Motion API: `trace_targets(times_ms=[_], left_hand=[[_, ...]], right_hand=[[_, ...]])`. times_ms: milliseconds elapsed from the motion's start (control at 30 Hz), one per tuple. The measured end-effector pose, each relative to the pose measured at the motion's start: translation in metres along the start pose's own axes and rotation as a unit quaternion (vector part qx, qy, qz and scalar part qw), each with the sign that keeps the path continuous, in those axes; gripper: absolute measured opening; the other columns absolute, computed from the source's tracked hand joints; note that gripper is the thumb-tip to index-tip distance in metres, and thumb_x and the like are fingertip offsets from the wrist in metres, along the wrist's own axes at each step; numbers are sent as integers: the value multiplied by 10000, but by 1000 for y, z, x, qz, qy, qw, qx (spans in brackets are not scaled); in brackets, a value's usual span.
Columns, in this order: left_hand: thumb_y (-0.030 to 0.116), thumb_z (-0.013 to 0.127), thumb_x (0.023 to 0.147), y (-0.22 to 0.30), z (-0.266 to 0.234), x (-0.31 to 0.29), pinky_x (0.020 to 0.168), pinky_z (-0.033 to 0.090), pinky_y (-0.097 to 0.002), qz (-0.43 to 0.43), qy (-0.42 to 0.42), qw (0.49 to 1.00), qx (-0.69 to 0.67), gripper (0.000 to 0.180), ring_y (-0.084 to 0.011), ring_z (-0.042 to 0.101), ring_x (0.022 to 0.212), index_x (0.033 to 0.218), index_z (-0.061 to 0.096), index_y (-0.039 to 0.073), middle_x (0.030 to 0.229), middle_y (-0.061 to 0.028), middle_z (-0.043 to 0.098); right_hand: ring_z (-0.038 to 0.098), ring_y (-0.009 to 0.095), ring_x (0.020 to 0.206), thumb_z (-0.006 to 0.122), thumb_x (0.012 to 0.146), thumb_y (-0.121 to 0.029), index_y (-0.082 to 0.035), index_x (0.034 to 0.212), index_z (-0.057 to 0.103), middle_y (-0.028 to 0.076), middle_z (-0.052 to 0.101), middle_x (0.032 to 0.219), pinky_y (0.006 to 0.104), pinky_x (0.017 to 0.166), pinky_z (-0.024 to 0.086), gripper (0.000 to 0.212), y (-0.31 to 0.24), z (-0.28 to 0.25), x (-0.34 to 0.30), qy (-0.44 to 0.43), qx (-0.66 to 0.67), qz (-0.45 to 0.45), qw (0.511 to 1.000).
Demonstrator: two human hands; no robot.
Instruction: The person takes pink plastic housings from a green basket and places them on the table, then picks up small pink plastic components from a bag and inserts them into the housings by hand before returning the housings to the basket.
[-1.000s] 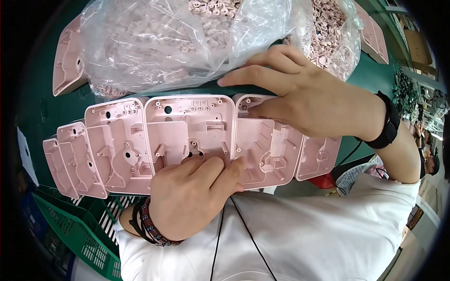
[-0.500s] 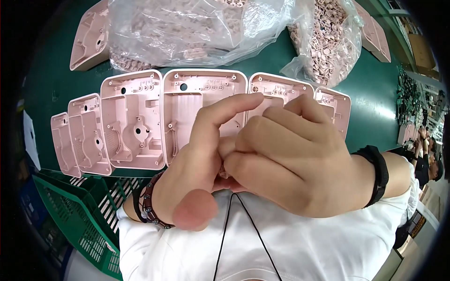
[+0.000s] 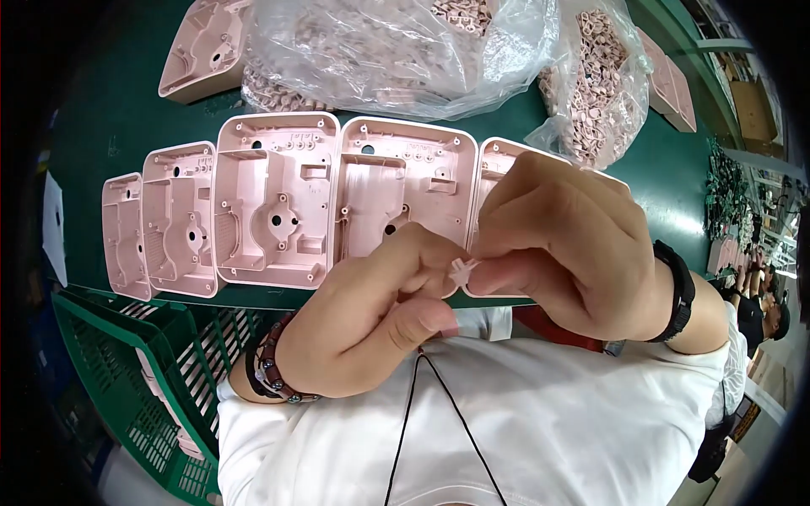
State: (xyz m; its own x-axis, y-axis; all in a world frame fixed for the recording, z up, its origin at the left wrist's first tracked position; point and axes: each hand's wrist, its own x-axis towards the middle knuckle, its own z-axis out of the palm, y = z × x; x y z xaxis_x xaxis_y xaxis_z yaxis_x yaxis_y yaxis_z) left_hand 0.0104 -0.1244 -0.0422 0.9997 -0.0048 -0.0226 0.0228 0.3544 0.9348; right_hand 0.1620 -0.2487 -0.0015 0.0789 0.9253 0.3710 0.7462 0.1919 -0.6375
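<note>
In front of my chest my right hand (image 3: 574, 244) pinches a small pale pink plastic part (image 3: 461, 270) between thumb and finger. Close beside it, my left hand (image 3: 371, 312) is closed, fingers curled in and thumb pointing toward the right hand. Its fingertips come up to the small part, and whatever lies inside the curl is hidden. Beyond both hands stands a row of several open pink plastic housings (image 3: 316, 202) with round holes, posts and ribs. My hands cover the lower parts of the housings on the right.
On the green table (image 3: 675, 190), a large clear plastic bag (image 3: 380, 67) and a smaller bag (image 3: 599, 93) hold many small pink parts. More pink housings (image 3: 198, 51) stand at the far corners. A green crate (image 3: 110, 363) sits at lower left. Another person (image 3: 755, 316) is at far right.
My hands have drawn apart from their overlap, the right one turning so that the small pink part now shows at its fingertips. The view has shifted slightly, moving the housings rightward.
</note>
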Motion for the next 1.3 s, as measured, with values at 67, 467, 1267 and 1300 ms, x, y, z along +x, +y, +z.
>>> trace_targets(times_ms=[67,467,1267,1300], left_hand=[[237,472,910,-2,-3,-3,591,411,-238,20,5,999,49,347,-141,510,612,1106,354,-24,742,-75,519],[191,598,816,18,-27,-10,503,438,-311,125,149,821,537,224,-234,576,592,943,536,17,713,-91,548],[456,627,733,23,-51,-24,451,359,-234,24,169,876,451,617,-119,456,508,1151,495,23,647,-39,445],[525,564,741,20,-49,-23,472,351,-217,9,182,930,320,684,-101,458,551,1190,447,22,690,-33,456]], right_hand=[[531,182,551,721,644,-107,-23,796,571,56,536,697,274,457,403,230,-4,1,3,-18,5,-2,1000],[529,177,570,663,619,-92,-3,756,564,39,509,691,278,424,413,191,15,-1,47,-124,-125,-70,982],[503,218,852,673,647,-109,-47,773,614,74,517,916,322,683,389,152,36,3,83,-141,17,-43,989],[503,218,852,673,647,-109,-47,773,614,74,517,916,322,683,389,152,29,9,79,-142,22,-50,988]])
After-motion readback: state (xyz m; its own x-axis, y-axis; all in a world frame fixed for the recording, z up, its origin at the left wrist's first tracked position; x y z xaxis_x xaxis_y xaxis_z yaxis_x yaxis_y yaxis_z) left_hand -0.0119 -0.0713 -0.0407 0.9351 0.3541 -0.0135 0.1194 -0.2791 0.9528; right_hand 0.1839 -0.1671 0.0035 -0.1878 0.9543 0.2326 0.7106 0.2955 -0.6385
